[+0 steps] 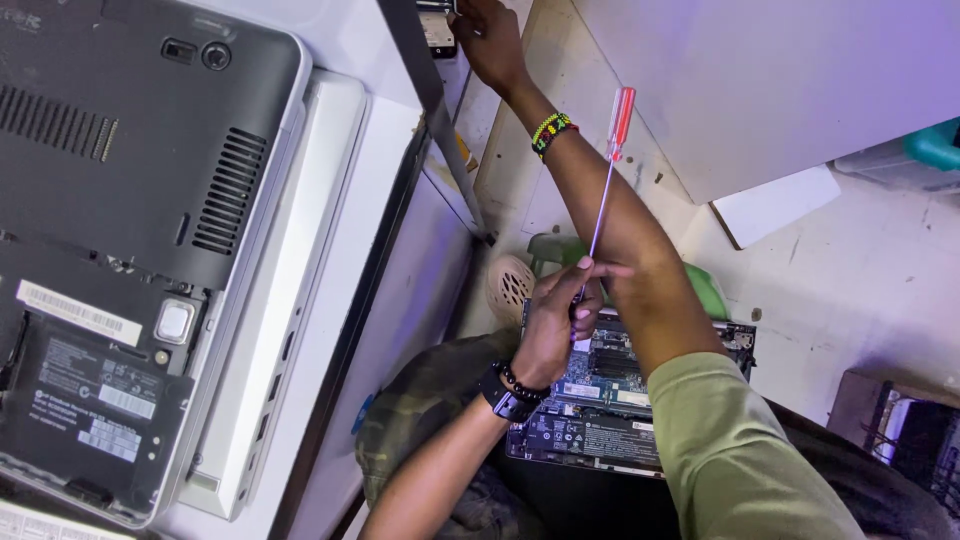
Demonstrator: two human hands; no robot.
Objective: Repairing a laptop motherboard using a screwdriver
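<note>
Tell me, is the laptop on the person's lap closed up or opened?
Opened: the laptop has no bottom cover, its green circuit boards are bare. The left hand holds a screwdriver over it.

Only one view on my end: head cam, worn on the person, pointing steeply down over their lap. It sits close, with the forearms filling mid-frame. The opened laptop (620, 395) on the lap is low centre, the worktop (400, 250) edge runs along the left, and floor shows at right. The right hand (488, 35) is clipped at the top edge.
</note>
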